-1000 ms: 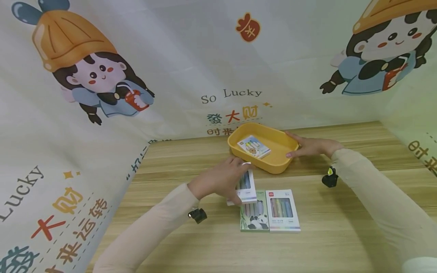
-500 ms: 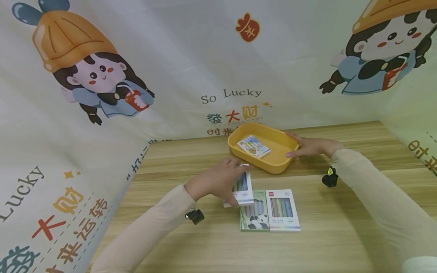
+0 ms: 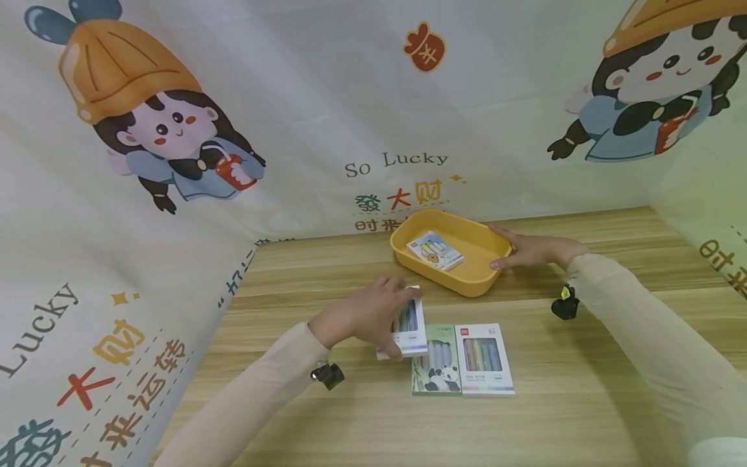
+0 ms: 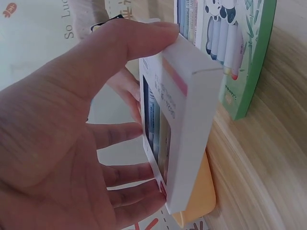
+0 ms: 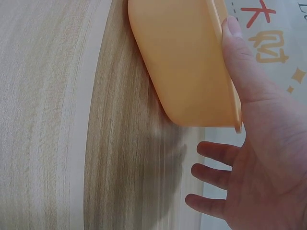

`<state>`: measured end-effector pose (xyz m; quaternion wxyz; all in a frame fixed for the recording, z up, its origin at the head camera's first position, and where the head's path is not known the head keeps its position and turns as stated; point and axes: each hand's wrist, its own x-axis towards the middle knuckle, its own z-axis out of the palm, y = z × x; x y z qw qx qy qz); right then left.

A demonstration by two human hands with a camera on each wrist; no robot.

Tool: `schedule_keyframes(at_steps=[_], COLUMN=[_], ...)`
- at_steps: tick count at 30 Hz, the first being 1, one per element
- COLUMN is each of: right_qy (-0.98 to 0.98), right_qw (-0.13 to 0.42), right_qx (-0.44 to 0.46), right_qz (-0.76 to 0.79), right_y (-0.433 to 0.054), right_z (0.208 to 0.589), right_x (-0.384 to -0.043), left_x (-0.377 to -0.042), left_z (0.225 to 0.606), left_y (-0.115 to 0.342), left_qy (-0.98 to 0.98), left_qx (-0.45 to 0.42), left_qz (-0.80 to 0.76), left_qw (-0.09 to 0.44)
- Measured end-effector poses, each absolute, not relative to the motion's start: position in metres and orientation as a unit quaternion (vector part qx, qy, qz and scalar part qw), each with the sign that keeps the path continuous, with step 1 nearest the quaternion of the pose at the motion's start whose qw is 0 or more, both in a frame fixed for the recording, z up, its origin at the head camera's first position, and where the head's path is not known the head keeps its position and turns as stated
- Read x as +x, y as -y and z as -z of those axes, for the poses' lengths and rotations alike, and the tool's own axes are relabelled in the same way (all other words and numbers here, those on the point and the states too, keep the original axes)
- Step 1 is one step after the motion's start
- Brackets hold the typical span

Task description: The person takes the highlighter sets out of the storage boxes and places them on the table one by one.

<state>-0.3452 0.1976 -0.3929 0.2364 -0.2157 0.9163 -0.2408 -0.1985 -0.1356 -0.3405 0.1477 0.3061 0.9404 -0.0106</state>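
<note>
My left hand (image 3: 362, 314) grips a white box of markers (image 3: 415, 344) by its edges, tilted above the table in the head view. In the left wrist view the thumb presses one end of it, and the fingertips (image 4: 151, 196) support the far end. Through its window, coloured pens show. The right hand (image 3: 537, 251) pinches the rim of a yellow plastic bin (image 3: 458, 283), thumb on the near side and index finger behind. Its other fingers (image 5: 211, 177) stick out below the bin's corner in the right wrist view. A small marker box (image 3: 436, 251) lies inside the bin.
A green panda-printed marker box (image 3: 438, 373) and another white marker box (image 3: 486, 383) lie side by side on the wooden table (image 3: 583, 389). Behind the bin rises a printed cloth backdrop (image 3: 315, 97), which also covers both sides.
My left hand has drifted left and slightly nearer with the white marker box, uncovering more of the panda box. The right hand and the bin have stayed in place.
</note>
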Motion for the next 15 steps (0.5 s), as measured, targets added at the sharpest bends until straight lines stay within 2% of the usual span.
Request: schedule_keyframes(at_steps=[15], right_qy=[-0.915], right_qw=[0.233], right_qx=[-0.223], right_qz=[0.242], right_y=[-0.1987], right_z=[0.3950], right_x=[-0.3464], left_x=[-0.1935], left_z=[0.3498], left_y=[0.1441], left_qy=[-0.939], left_qx=[0.311], left_qz=[0.001], left_qw=[0.149])
